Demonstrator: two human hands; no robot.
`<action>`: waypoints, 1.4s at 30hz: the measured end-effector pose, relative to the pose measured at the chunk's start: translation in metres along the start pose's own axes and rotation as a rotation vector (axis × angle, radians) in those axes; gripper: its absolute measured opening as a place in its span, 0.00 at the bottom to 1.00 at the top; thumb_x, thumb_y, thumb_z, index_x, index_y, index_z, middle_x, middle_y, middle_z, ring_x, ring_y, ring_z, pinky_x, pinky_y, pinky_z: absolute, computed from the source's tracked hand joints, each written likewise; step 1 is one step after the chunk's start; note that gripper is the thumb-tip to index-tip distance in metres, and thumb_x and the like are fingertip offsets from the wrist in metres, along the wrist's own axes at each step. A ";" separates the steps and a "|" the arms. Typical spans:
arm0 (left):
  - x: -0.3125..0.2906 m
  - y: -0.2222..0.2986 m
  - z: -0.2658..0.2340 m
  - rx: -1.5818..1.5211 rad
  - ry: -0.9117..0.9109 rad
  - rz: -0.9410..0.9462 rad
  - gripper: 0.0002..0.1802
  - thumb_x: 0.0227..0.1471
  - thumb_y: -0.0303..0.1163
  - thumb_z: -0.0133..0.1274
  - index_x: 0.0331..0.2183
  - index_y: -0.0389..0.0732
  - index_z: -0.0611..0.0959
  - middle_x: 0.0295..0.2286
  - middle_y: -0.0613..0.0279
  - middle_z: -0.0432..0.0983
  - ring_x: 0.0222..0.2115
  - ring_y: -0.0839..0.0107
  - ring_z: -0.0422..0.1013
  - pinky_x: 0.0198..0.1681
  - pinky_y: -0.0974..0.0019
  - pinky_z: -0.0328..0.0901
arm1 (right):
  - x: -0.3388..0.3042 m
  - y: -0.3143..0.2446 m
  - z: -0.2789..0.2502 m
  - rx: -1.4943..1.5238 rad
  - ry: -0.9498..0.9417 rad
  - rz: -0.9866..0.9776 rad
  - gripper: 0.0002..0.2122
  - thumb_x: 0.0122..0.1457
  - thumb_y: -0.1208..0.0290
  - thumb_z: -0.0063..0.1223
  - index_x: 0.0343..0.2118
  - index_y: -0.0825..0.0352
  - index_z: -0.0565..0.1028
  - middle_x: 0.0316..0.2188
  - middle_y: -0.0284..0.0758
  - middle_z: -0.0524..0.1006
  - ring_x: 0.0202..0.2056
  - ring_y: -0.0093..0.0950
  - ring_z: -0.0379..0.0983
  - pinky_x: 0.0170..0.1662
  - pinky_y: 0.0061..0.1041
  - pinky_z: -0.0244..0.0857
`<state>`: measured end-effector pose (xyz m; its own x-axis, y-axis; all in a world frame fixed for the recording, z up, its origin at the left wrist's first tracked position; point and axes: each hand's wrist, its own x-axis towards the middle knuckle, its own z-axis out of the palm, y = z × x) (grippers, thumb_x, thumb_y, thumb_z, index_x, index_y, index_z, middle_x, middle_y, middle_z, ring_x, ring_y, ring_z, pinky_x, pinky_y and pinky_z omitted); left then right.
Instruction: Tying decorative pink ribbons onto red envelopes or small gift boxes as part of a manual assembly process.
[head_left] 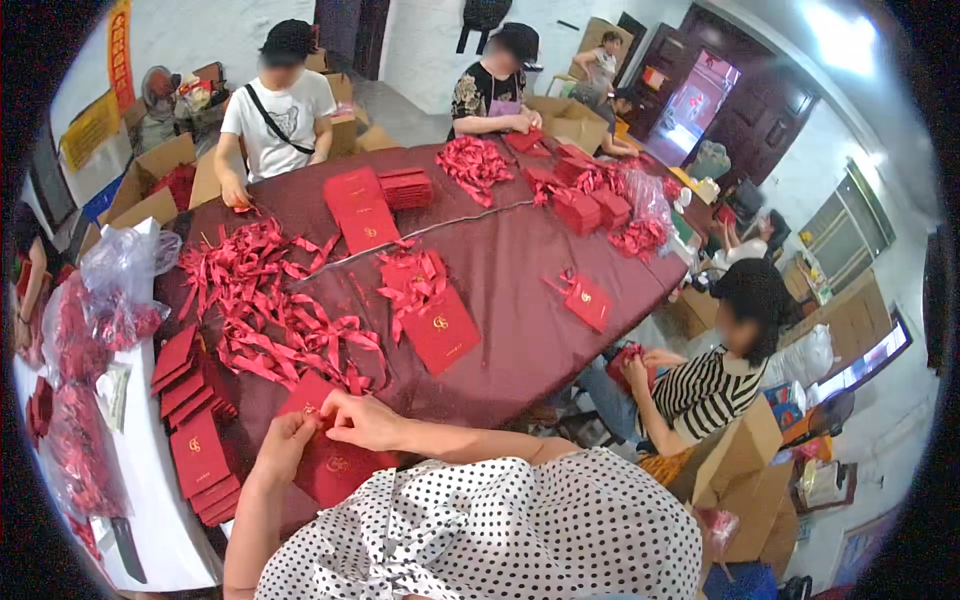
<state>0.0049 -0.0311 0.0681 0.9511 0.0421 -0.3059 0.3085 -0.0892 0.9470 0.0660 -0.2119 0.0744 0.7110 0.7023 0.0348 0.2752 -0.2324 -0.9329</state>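
A flat red gift bag [335, 472] with a small gold mark lies at the table's near edge, close to my body. My left hand [287, 440] is closed in a pinch on the bag's upper edge. Beside it, my right hand [365, 420] bends over the same edge with thumb and fingers together; what lies between its fingertips is too small to make out. A loose heap of red ribbons [265, 305] spreads just beyond my hands. Stacked red gift bags [200, 450] stand to the left. Farther ahead, ribbons rest on more red bags [440, 335].
The table has a dark red cover [500, 385]. At left, a white surface [165, 530] carries plastic-wrapped red bundles [80, 420] and a dark blade-like object [128, 550]. Several people work around the table, one in a striped top [705, 395] at right. Cardboard boxes [750, 470] stand nearby.
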 end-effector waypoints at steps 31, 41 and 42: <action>0.004 0.066 -0.021 0.785 -0.561 0.437 0.06 0.41 0.21 0.50 0.27 0.36 0.78 0.22 0.54 0.73 0.24 0.67 0.70 0.30 0.67 0.64 | 0.000 -0.022 -0.021 -0.172 -0.248 -0.261 0.13 0.48 0.60 0.56 0.25 0.67 0.71 0.16 0.39 0.71 0.19 0.29 0.69 0.23 0.30 0.59; 0.027 0.012 -0.072 0.720 0.134 0.364 0.05 0.45 0.24 0.48 0.27 0.34 0.77 0.18 0.52 0.73 0.22 0.59 0.72 0.26 0.62 0.65 | 0.007 -0.016 -0.030 -0.251 -0.170 -0.213 0.16 0.50 0.57 0.54 0.21 0.68 0.69 0.14 0.41 0.69 0.17 0.37 0.67 0.22 0.33 0.57; 0.028 0.013 -0.074 0.676 0.208 0.355 0.04 0.44 0.24 0.48 0.26 0.34 0.76 0.18 0.51 0.73 0.22 0.55 0.72 0.26 0.61 0.65 | 0.009 -0.012 -0.032 -0.210 -0.132 -0.205 0.16 0.50 0.57 0.54 0.22 0.68 0.69 0.15 0.41 0.70 0.18 0.36 0.67 0.22 0.33 0.57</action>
<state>0.0349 0.0428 0.0793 0.9928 0.0767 0.0915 -0.0093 -0.7143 0.6998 0.0896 -0.2242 0.0968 0.5407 0.8268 0.1548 0.5413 -0.2011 -0.8164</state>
